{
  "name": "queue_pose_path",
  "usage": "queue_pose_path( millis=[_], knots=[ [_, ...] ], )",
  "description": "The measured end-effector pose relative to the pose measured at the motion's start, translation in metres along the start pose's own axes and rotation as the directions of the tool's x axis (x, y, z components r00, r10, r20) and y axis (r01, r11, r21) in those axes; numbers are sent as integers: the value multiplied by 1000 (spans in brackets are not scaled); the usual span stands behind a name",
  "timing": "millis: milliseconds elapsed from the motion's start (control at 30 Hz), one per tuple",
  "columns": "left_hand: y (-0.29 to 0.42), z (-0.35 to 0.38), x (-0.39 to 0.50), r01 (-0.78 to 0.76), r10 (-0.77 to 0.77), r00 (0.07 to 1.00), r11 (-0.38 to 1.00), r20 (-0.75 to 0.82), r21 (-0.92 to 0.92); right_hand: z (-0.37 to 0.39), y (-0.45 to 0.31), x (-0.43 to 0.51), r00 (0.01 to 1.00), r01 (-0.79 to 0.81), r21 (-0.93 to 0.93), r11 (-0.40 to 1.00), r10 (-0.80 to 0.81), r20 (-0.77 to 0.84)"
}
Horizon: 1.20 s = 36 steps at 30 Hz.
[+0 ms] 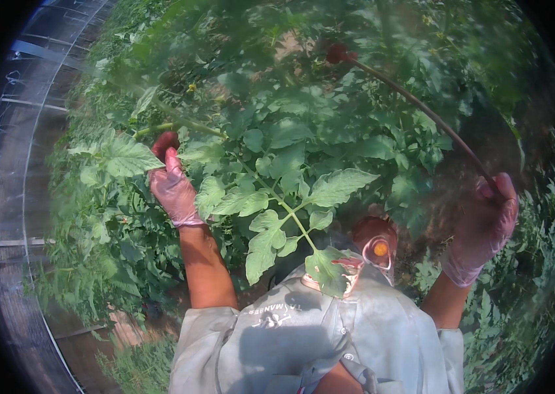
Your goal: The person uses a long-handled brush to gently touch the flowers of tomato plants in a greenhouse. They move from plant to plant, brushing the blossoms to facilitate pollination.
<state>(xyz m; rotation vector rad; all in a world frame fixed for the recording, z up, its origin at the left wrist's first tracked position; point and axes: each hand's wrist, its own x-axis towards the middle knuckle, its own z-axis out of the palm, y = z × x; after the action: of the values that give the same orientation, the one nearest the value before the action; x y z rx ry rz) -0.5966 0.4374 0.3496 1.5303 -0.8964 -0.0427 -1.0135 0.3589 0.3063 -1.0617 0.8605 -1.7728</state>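
Observation:
My left hand [174, 182], in a thin translucent glove, is at a green plant stem [159, 129], with thumb and fingers close to it and leaves about them; the exact grip is partly hidden. Off to the right, my gloved right hand [486, 226] is closed round the lower end of a thin brown rod [422, 108]. The rod slants up and left to a dark red tip [339, 54] above the foliage. Between my hands, a large tomato leaf [287, 209] reaches down to my shirt front.
Dense tomato plants [282, 108] with a few yellow flowers surround me. A reddish container [378, 241] with a round orange spot is near my chest. Along the far left runs a plastic sheet wall [11, 172] with cords. Bare soil shows at lower left.

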Motion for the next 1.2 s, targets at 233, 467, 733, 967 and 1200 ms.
queue_pose_path(
  millis=[233,467,733,967,1200],
  knots=[
    [118,91,-116,-796,948,268,318,-172,515,-60,21,77,941,-218,212,953,148,305],
    [88,261,-136,159,-158,957,987,243,17,-41,28,124,865,49,-26,998,-29,501],
    [-11,278,-49,608,-606,793,794,-55,21,-4,41,147,742,108,54,993,-117,660],
    [-31,292,-38,533,-533,819,844,-213,-65,17,53,148,708,141,0,990,-101,699],
    [-29,288,-56,440,-451,856,892,-253,-100,35,70,133,711,17,160,987,-124,692]
  ],
)
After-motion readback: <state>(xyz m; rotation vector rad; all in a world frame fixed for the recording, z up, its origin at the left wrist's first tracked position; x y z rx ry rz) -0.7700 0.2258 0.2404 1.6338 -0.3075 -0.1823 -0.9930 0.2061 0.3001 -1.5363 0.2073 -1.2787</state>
